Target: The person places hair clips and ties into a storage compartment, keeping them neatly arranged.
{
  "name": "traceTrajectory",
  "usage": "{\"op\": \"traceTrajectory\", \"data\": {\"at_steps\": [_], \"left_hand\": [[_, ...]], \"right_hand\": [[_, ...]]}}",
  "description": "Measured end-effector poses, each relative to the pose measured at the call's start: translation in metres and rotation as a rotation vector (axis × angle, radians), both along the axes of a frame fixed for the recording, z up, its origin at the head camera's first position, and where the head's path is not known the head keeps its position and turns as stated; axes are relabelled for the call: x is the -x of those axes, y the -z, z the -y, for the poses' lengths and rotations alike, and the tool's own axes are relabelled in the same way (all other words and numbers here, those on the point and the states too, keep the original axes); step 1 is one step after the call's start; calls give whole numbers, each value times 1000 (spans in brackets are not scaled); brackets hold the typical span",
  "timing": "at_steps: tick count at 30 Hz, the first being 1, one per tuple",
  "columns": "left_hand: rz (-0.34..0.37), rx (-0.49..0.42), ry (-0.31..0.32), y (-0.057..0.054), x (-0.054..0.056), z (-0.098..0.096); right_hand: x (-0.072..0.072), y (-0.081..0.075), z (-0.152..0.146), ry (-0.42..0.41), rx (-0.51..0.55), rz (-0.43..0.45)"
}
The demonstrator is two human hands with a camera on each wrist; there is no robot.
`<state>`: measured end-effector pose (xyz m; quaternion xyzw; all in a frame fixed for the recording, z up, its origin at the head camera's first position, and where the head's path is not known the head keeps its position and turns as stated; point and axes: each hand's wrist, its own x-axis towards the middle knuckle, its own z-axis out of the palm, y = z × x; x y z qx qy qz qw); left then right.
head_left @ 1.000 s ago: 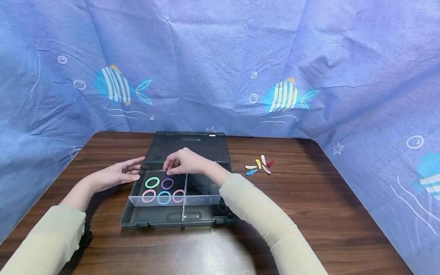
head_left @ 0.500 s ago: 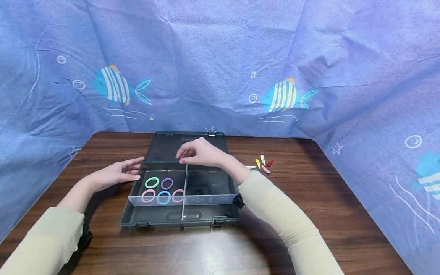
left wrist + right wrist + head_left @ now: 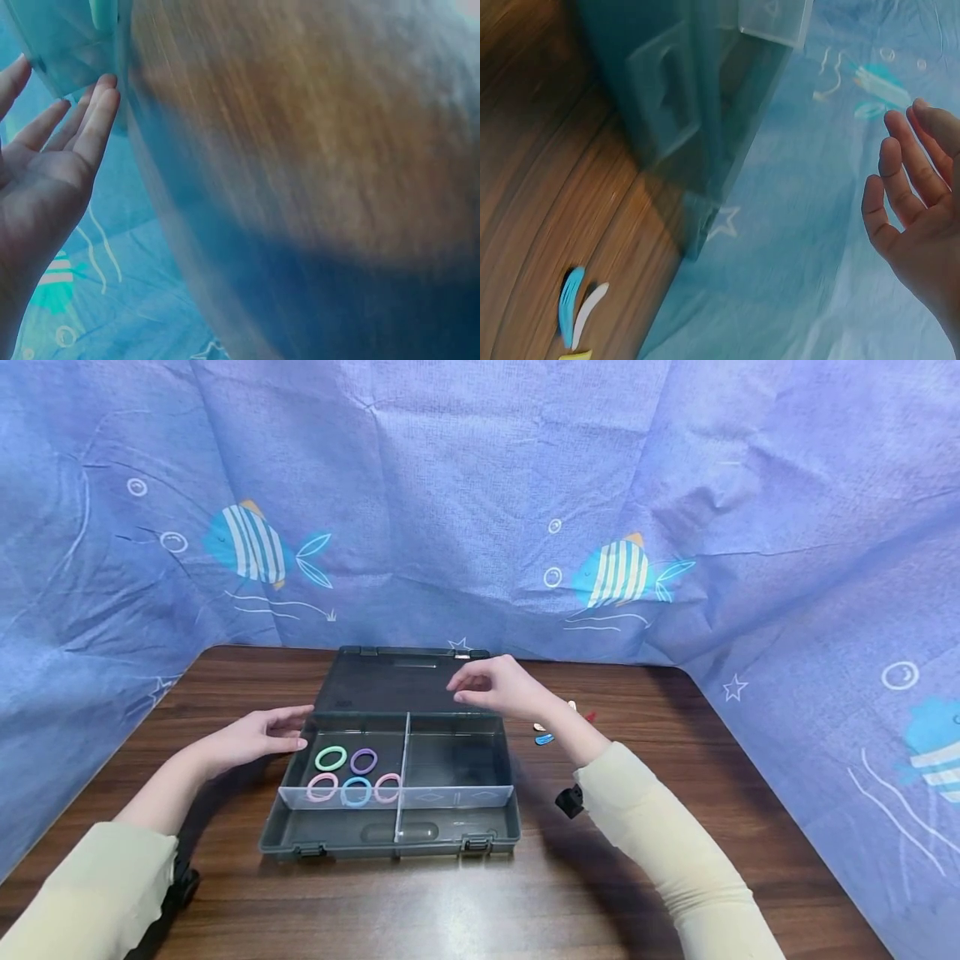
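A dark translucent plastic organizer box [image 3: 457, 760] lies on the table with its lid [image 3: 390, 685] laid back. Its back left compartment holds a green hair tie [image 3: 330, 768], a purple one, a blue one and two pink ones. My left hand [image 3: 258, 735] rests with loosely extended fingers against the box's left side. Above the lid's right part hovers my right hand [image 3: 498, 687], fingers loosely bent, nothing between them. Right of the box are several snap hair clips, including a blue clip [image 3: 544, 739] and a white clip [image 3: 590, 315]; my right forearm hides some.
A clear divider [image 3: 457, 796] separates the box's back compartments from its front ones. The wooden table [image 3: 720, 827] extends around the box. Behind it hangs a blue fish-print cloth [image 3: 465, 510].
My right hand has lifted out of the back left compartment and moved right, over the lid's right part. The hair ties stay put. My left hand keeps its place at the box's side.
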<state>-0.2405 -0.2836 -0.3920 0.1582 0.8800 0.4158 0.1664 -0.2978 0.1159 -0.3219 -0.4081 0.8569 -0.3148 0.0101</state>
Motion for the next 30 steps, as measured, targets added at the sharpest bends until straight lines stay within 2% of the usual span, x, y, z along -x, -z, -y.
{"op": "traceTrajectory", "data": {"at_steps": [5,13,23,30], "left_hand": [[-65,15,-16,-1,-3,-1],[-95,15,-6,0,-4,1],[-54,-31,25,3,-5,8],[-9,-75,61,6,-5,10]], "right_hand": [[1,1,-22,73,22,7],[4,10,-54,168,38,-40],[8,27,-86,263,72,21],[14,45,-100,298,19,-20]]}}
